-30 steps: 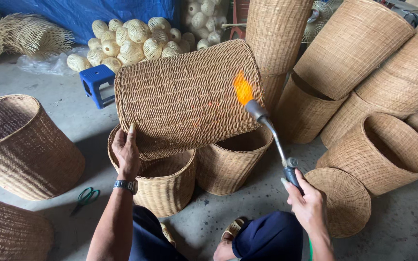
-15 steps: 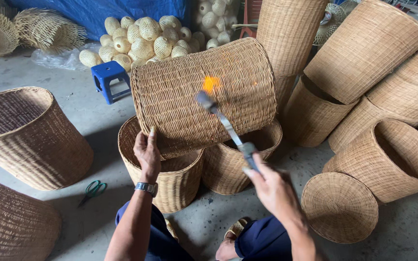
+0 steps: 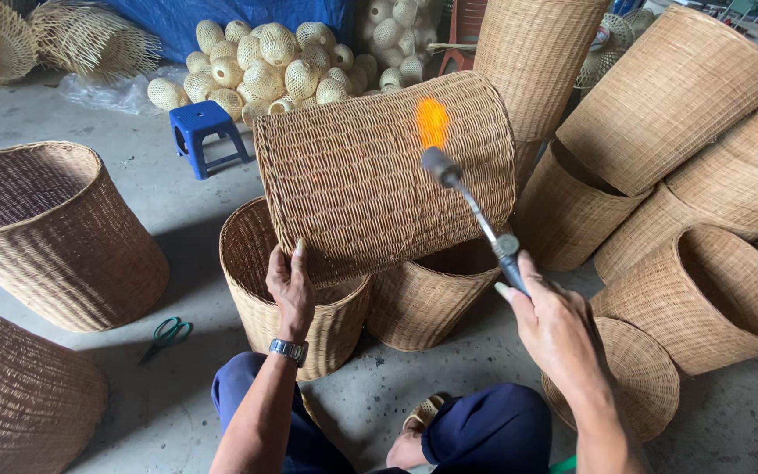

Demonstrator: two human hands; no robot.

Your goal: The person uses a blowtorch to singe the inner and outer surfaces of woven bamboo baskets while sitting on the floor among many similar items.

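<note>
One head-worn camera looks steeply down and forward from close above the person's arms. Its view takes in the wicker basket (image 3: 388,175) and the concrete floor (image 3: 160,202).

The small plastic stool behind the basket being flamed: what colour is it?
Blue. The stool shows clearly in the head view, on the concrete floor beside the pale woven balls.

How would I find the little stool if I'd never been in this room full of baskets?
Start at the big pile of pale round woven balls at the back, in front of the blue sheet. Just below it, on the grey floor, stands the small stool. It is the only bright blue plastic thing among all the tan wicker.
</note>
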